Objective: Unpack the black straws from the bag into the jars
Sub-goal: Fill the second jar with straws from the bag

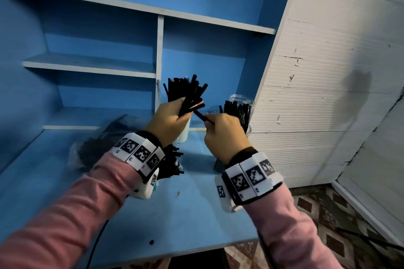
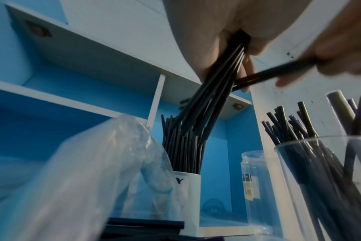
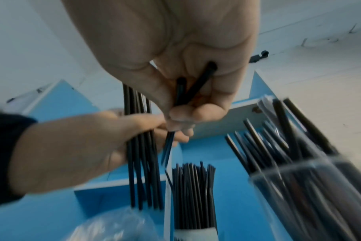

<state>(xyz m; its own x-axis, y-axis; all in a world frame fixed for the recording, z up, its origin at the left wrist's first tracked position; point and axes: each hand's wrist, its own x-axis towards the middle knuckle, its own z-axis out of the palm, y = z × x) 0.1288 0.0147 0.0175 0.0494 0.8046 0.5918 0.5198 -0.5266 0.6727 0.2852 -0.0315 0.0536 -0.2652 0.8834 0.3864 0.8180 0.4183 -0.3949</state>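
Note:
My left hand (image 1: pixel 181 111) is raised over the desk and grips a fanned bundle of black straws (image 1: pixel 188 94). Close beside it, my right hand (image 1: pixel 211 119) pinches two black straws (image 3: pixel 188 86), whose far ends reach the bundle. Below the hands stands a white jar (image 2: pixel 189 187) packed with upright straws. To its right a clear jar (image 2: pixel 319 179) also holds straws. A crumpled clear plastic bag (image 1: pixel 98 144) with dark straws inside lies on the desk at the left. More straws (image 1: pixel 172 164) stick out beneath my left wrist.
An empty clear jar (image 2: pixel 255 179) with a label stands at the back between the two filled jars. The blue desk (image 1: pixel 175 214) backs onto blue shelving (image 1: pixel 98 65). A white ribbed wall (image 1: pixel 317 94) closes the right side. A cable (image 1: pixel 96 244) runs off the front edge.

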